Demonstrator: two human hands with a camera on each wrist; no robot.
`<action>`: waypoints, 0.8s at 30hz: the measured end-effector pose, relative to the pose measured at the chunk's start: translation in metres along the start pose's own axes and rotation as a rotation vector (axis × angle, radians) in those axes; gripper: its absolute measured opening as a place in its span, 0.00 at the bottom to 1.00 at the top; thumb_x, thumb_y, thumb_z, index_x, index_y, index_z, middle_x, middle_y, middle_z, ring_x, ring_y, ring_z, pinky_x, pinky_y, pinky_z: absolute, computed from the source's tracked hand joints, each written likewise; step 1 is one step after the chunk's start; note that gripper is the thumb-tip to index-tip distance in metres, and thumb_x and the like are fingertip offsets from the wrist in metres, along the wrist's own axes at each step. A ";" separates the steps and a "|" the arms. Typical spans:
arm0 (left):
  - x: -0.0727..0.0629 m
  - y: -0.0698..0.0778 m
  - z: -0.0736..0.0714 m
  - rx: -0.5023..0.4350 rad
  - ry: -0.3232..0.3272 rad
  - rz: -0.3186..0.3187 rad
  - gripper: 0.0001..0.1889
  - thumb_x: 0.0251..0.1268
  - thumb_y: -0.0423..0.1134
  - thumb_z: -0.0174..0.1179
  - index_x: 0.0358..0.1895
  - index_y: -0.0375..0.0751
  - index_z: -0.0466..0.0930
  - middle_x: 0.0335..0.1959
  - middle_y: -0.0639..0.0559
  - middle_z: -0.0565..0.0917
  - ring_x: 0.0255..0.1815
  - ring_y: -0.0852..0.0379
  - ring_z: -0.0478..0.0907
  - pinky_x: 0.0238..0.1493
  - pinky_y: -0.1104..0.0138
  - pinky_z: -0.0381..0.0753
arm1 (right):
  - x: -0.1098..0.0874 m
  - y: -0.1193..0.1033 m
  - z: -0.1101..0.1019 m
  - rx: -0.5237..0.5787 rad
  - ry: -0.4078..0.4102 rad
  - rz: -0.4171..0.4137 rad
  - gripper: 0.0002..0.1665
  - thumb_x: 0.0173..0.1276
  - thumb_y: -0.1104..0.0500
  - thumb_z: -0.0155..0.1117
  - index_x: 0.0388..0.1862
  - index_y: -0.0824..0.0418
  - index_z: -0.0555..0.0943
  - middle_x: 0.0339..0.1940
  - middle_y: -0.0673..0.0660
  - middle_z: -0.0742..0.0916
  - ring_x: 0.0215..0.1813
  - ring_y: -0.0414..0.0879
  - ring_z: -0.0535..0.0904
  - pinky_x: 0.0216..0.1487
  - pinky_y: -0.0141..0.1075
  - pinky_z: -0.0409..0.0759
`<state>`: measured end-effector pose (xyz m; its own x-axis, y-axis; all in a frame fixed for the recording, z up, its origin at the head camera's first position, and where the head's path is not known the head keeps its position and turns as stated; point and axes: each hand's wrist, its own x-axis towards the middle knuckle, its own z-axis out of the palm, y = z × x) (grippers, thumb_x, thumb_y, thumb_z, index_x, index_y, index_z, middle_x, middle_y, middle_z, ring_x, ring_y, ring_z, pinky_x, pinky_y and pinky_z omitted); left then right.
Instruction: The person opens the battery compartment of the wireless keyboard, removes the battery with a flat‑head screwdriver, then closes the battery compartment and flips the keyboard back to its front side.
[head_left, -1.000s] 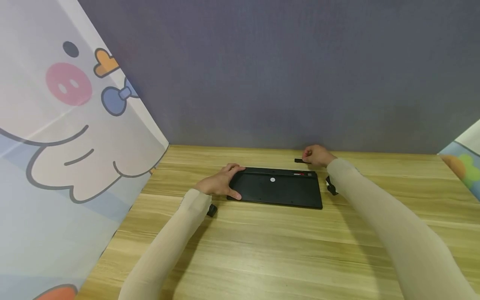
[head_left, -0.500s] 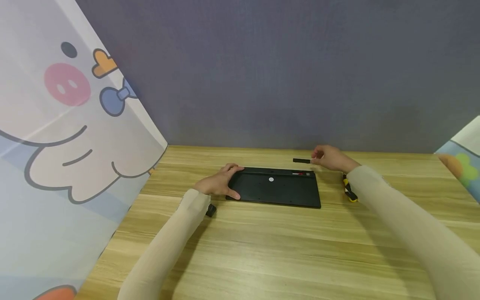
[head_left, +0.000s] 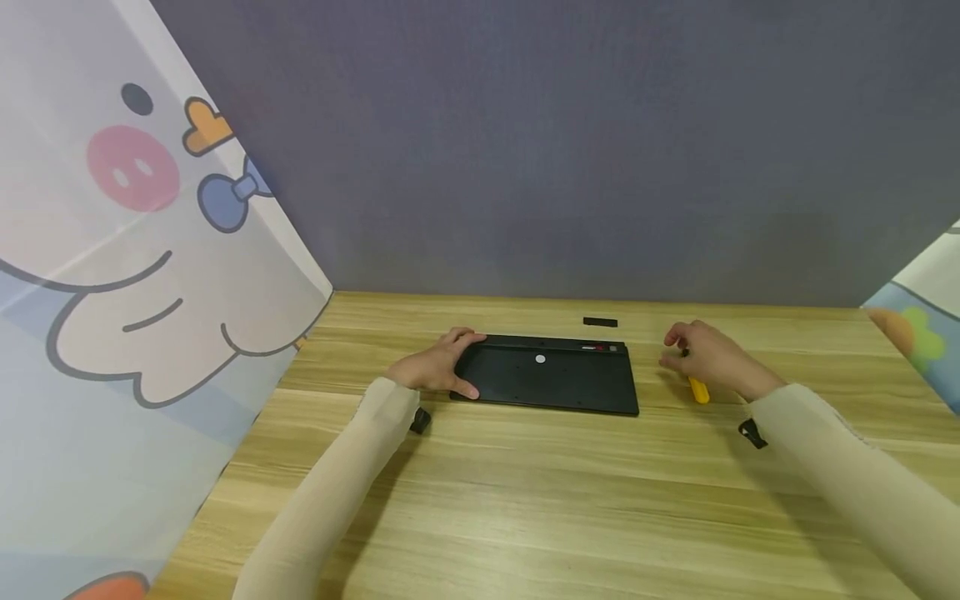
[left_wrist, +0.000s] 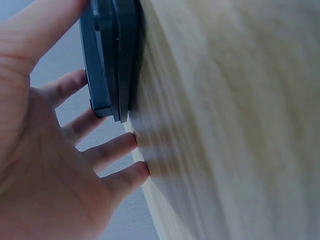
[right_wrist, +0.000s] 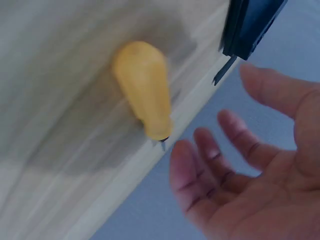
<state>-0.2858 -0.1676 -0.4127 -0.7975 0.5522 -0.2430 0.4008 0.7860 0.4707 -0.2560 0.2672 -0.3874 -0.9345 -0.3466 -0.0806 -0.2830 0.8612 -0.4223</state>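
A black keyboard [head_left: 555, 379] lies face down on the table, with a small compartment [head_left: 600, 347] showing red and white at its far right. My left hand [head_left: 435, 364] holds its left end, thumb on the near edge and fingers at the far edge. Two fingers of that hand [left_wrist: 60, 165] touch the tabletop in the left wrist view. Over a yellow-handled screwdriver [head_left: 700, 390], my right hand [head_left: 712, 358] hovers with fingers loosely bent and nothing in them. The right wrist view shows the screwdriver [right_wrist: 144, 90] apart from the fingertips. Behind the keyboard lies a thin black cover [head_left: 600, 322].
The wooden table [head_left: 525, 508] ends at a grey wall [head_left: 555, 150] just behind the cover. A panel with cartoon drawings [head_left: 150, 250] borders the left, and another patterned panel [head_left: 915, 321] stands at the right.
My right hand has let go of the black cover, leaving it on the table. It has moved right and nearer, over the screwdriver. The left hand stays on the keyboard.
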 end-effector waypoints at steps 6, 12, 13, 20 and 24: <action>0.001 0.000 0.000 0.002 -0.002 -0.009 0.54 0.44 0.57 0.72 0.75 0.58 0.48 0.74 0.51 0.45 0.72 0.49 0.46 0.61 0.52 0.64 | -0.023 0.008 0.002 -0.082 -0.024 0.085 0.30 0.63 0.51 0.66 0.49 0.77 0.72 0.41 0.70 0.79 0.38 0.57 0.76 0.35 0.49 0.75; 0.001 -0.002 0.001 0.004 -0.004 -0.016 0.54 0.44 0.58 0.71 0.75 0.60 0.47 0.74 0.52 0.45 0.73 0.50 0.45 0.61 0.52 0.64 | -0.030 0.014 0.010 -0.044 -0.061 0.128 0.34 0.63 0.49 0.65 0.53 0.75 0.67 0.42 0.72 0.81 0.38 0.59 0.79 0.33 0.49 0.75; 0.001 -0.002 0.001 0.002 -0.003 -0.015 0.54 0.44 0.58 0.71 0.75 0.59 0.47 0.74 0.52 0.45 0.73 0.50 0.45 0.61 0.52 0.64 | -0.030 0.014 0.011 -0.044 -0.055 0.128 0.33 0.64 0.49 0.65 0.53 0.75 0.67 0.42 0.73 0.81 0.39 0.60 0.79 0.33 0.49 0.75; 0.000 0.000 0.000 -0.012 -0.006 -0.019 0.55 0.44 0.58 0.72 0.75 0.60 0.47 0.74 0.52 0.44 0.73 0.49 0.45 0.61 0.52 0.64 | -0.031 0.014 0.014 -0.029 -0.031 0.138 0.30 0.65 0.55 0.63 0.55 0.73 0.65 0.41 0.72 0.81 0.33 0.55 0.78 0.29 0.46 0.74; 0.000 0.001 0.000 -0.015 -0.005 -0.019 0.54 0.44 0.57 0.72 0.75 0.59 0.47 0.74 0.52 0.44 0.73 0.49 0.45 0.61 0.52 0.64 | -0.031 0.014 0.015 -0.015 -0.020 0.154 0.27 0.65 0.59 0.60 0.55 0.74 0.64 0.34 0.67 0.81 0.25 0.48 0.72 0.23 0.40 0.68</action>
<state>-0.2856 -0.1673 -0.4120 -0.8028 0.5386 -0.2559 0.3790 0.7921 0.4784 -0.2280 0.2842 -0.4046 -0.9628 -0.2172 -0.1609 -0.1402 0.9102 -0.3898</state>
